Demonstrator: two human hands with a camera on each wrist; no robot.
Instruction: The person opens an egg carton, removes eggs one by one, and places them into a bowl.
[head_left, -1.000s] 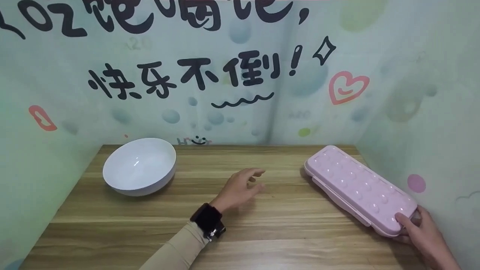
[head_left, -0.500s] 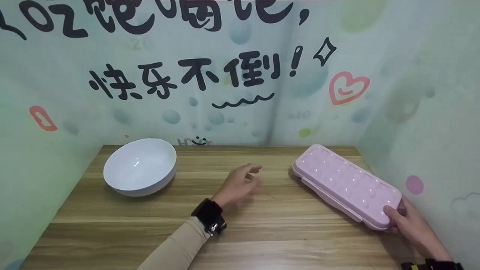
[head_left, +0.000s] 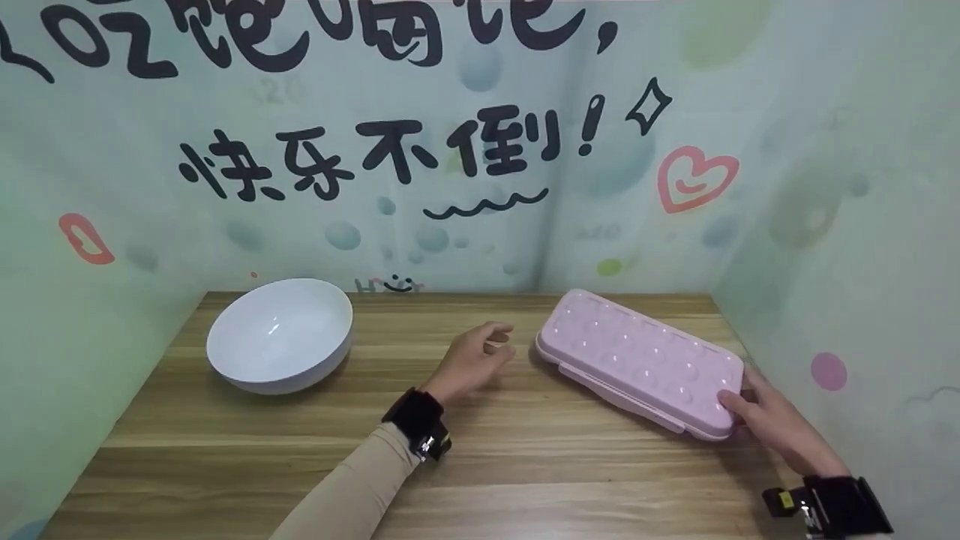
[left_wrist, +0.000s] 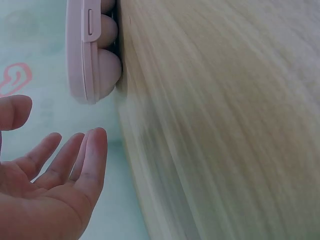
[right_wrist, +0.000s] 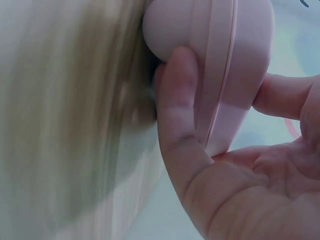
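Note:
A closed pink egg box (head_left: 637, 364) with a bumpy lid lies slantwise at the right of the table. My right hand (head_left: 776, 424) grips its near right end, thumb on the lid. In the right wrist view the fingers (right_wrist: 177, 95) reach under the egg box's lower edge, and rounded cups bulge from its underside. My left hand (head_left: 469, 364) hovers to the left of the box, apart from it, fingers loosely bent around nothing. From the left wrist view, the egg box (left_wrist: 77, 55) is beyond the spread fingertips. Its contents are hidden.
A large white bowl (head_left: 281, 337) stands at the back left of the wooden table (head_left: 555, 465). A printed cloth wall (head_left: 480, 247) closes off the back, with side walls at left and right.
My right hand has brought the egg box leftward and turned it somewhat flatter across the table. The left hand has drawn back slightly. The bowl stays put.

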